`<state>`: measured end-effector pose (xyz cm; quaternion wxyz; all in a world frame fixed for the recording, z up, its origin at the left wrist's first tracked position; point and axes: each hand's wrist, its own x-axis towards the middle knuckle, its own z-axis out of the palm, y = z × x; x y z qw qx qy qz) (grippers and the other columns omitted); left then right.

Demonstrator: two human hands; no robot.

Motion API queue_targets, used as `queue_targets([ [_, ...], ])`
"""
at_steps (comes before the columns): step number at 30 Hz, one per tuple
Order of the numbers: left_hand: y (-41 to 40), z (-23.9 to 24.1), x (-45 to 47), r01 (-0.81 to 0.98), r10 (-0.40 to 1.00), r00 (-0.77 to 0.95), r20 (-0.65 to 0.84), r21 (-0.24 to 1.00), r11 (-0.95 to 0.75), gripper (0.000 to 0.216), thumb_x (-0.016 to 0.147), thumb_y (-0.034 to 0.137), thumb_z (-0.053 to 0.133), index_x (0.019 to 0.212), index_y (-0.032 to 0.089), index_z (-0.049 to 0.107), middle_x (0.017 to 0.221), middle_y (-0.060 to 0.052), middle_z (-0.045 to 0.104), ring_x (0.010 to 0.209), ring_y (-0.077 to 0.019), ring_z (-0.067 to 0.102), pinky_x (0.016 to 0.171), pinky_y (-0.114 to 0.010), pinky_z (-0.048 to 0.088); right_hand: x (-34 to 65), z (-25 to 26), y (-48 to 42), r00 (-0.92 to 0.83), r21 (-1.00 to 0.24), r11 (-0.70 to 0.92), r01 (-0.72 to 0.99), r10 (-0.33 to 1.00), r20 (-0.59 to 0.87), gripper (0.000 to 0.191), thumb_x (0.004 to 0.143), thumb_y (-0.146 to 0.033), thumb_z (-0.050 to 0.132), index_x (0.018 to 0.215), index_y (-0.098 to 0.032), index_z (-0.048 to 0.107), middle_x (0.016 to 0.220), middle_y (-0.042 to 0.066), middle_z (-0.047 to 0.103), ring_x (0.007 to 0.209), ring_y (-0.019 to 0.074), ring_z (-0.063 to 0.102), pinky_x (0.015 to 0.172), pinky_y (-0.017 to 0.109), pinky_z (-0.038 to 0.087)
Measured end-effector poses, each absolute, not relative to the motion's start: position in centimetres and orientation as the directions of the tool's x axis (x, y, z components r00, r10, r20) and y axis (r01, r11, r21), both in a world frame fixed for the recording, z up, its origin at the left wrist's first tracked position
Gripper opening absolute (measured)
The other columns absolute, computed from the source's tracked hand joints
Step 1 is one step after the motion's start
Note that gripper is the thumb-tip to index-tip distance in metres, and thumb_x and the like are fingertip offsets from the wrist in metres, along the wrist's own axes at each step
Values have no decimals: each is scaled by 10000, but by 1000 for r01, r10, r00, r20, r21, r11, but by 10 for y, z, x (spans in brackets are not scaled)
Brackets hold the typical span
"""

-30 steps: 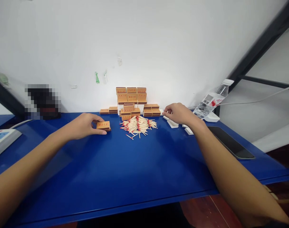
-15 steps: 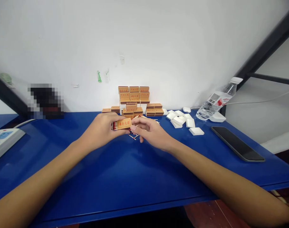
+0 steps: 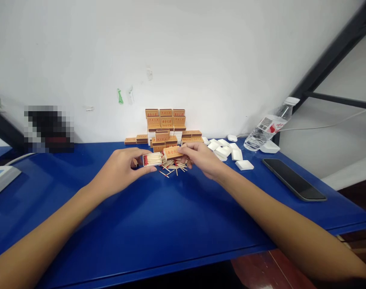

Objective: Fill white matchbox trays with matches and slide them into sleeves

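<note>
My left hand (image 3: 119, 168) grips a white matchbox tray (image 3: 152, 159) full of red-headed matches, thumb below and fingers at its left end. Just to the right, my right hand (image 3: 201, 158) pinches an orange matchbox sleeve (image 3: 171, 152) with red lettering by its right end. The sleeve's left end meets or nearly meets the tray's right end; I cannot tell whether they touch. Beneath both lies a heap of loose matches (image 3: 175, 165) on the blue table (image 3: 159, 224). Behind my hands stand stacked matchboxes (image 3: 166, 120) against the wall.
Several white trays (image 3: 223, 151) lie right of the stack, one of them (image 3: 245, 165) apart in front. Farther right are a tilted water bottle (image 3: 270, 125) and a black phone (image 3: 293, 179). A power strip (image 3: 4, 178) sits at the left edge.
The sleeve, earlier in my left hand around the matches, is now in my right hand and has moved right. The filled tray is exposed in my left hand. The view has shifted slightly.
</note>
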<state>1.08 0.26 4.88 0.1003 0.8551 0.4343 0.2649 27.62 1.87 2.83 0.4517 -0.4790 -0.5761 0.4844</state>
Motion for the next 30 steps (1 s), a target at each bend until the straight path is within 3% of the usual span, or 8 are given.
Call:
queue_targets([
  [4, 4, 43, 4, 695, 801, 477, 363, 402, -596, 489, 906, 607, 713, 1232, 246, 763, 1042, -33, 799, 724, -163, 656, 695, -280, 507, 306, 34, 40, 43, -970, 105, 218, 992, 117, 218, 934, -370, 718, 826, -193, 652, 660, 27, 685, 452, 87, 475, 398, 229, 302],
  [9, 6, 35, 1, 714, 799, 486, 355, 366, -597, 499, 915, 606, 707, 1249, 238, 753, 1063, -38, 790, 768, -180, 660, 711, -305, 512, 343, 24, 72, 228, -930, 71, 362, 960, 162, 275, 961, -428, 706, 877, -189, 600, 771, 60, 750, 459, 80, 481, 433, 220, 347],
  [13, 4, 30, 4, 702, 764, 532, 364, 314, -639, 509, 928, 605, 695, 1282, 241, 738, 1029, -36, 778, 800, -195, 667, 721, -321, 514, 347, 10, 91, 215, -892, 65, 447, 960, 177, 258, 971, -418, 694, 887, -192, 603, 757, 55, 763, 469, 96, 494, 479, 234, 383],
  [20, 0, 26, 7, 701, 741, 526, 418, 280, -655, 526, 916, 578, 727, 1288, 206, 737, 1078, -69, 776, 839, -215, 687, 774, -349, 545, 331, 6, 101, 204, -777, 91, 623, 940, 274, 207, 947, -364, 718, 872, -205, 609, 663, 27, 740, 657, 175, 678, 674, 273, 465],
  [26, -2, 24, 8, 686, 768, 484, 419, 364, -630, 550, 883, 570, 767, 1310, 225, 731, 1109, -64, 786, 815, -202, 683, 766, -339, 550, 328, 7, 90, 191, -710, 127, 693, 917, 350, 134, 955, -305, 668, 875, -213, 612, 758, 40, 766, 741, 192, 708, 735, 298, 473],
  [30, -2, 23, 9, 675, 773, 449, 449, 396, -622, 574, 846, 550, 812, 1313, 225, 734, 1051, -59, 785, 808, -203, 679, 744, -332, 537, 309, 17, 63, 107, -636, 213, 742, 899, 425, 204, 936, -385, 670, 834, -210, 651, 728, 32, 712, 682, 196, 625, 682, 317, 431],
])
